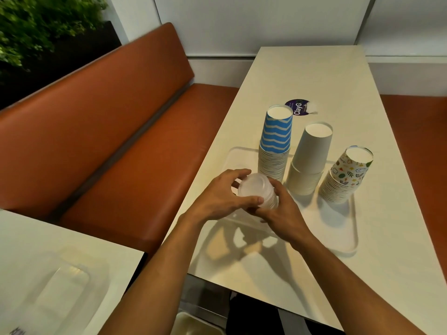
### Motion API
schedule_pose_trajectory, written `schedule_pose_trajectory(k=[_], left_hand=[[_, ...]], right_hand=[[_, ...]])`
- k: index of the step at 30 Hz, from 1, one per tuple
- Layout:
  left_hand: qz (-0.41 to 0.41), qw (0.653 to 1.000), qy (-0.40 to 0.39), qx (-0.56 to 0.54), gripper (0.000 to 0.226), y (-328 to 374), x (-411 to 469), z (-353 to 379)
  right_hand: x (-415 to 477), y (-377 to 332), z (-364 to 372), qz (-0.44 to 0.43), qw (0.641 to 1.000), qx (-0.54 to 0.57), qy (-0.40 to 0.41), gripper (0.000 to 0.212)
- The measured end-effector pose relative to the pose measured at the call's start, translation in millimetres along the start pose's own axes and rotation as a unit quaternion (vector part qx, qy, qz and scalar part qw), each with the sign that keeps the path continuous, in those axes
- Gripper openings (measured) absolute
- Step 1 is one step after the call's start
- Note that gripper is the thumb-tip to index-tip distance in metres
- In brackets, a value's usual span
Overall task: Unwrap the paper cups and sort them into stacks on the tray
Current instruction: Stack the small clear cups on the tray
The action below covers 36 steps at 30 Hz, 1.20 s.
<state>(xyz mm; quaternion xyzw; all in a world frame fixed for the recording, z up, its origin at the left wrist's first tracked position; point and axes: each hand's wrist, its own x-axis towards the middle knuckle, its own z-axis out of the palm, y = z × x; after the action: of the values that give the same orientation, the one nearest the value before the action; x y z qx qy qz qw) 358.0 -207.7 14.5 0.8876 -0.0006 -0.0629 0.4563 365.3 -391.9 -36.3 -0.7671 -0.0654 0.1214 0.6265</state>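
1. Visibility: clear stack (256, 191) is blurred. I cannot tell cups from lids, nor whether any wrap is on it. The right hand's (283, 213) fingertips are hidden under it, and both hands cover the tray's (348, 247) near-left rim.
2. Hands: left hand (217, 201) curls round the stack's left side, thumb across the front. The right hand clamps its lower right. The stack is tilted, over the tray's left end.
3. Around: blue stack (275, 146), plain stack (309, 160) and patterned stack (348, 175) stand inverted on the tray, apart. Sticker (300, 108) lies on the table (314, 73) behind the blue stack. Bench (108, 117) at left.
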Motion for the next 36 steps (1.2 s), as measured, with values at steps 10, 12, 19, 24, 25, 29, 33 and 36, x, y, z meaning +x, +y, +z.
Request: schedule_pose_trajectory(k=[10, 12, 19, 24, 25, 29, 33, 36], left_hand=[[-0.091, 0.984, 0.135, 0.065, 0.086, -18, 55, -17], [-0.095, 0.981, 0.116, 0.124, 0.089, -24, 68, -11], [-0.11, 0.974, 0.04, 0.195, 0.092, -34, 89, 5], [-0.119, 0.974, 0.012, 0.194, 0.101, -36, 95, 9], [-0.119, 0.972, 0.005, 0.203, 0.103, -35, 96, 9], [-0.109, 0.962, -0.006, 0.249, 0.103, -34, 102, 11], [-0.113, 0.956, -0.015, 0.27, 0.1, -34, 108, 12], [-0.117, 0.95, -0.037, 0.286, 0.102, -32, 111, 9]], right_hand=[[-1, 3, -10, 0.024, 0.999, 0.03, 0.028, 0.086], [-3, 5, -10, 0.031, 0.999, 0.028, 0.027, 0.087], [-4, 4, -15, 0.032, 0.999, 0.026, 0.025, 0.086], [-3, 4, -15, 0.025, 0.999, 0.03, 0.026, 0.085], [-3, 3, -15, 0.026, 0.999, 0.028, 0.025, 0.086], [-3, 6, -15, 0.029, 0.999, 0.022, 0.025, 0.086], [-3, 8, -16, 0.031, 0.999, 0.018, 0.023, 0.087], [-3, 10, -15, 0.034, 0.999, 0.007, 0.023, 0.087]])
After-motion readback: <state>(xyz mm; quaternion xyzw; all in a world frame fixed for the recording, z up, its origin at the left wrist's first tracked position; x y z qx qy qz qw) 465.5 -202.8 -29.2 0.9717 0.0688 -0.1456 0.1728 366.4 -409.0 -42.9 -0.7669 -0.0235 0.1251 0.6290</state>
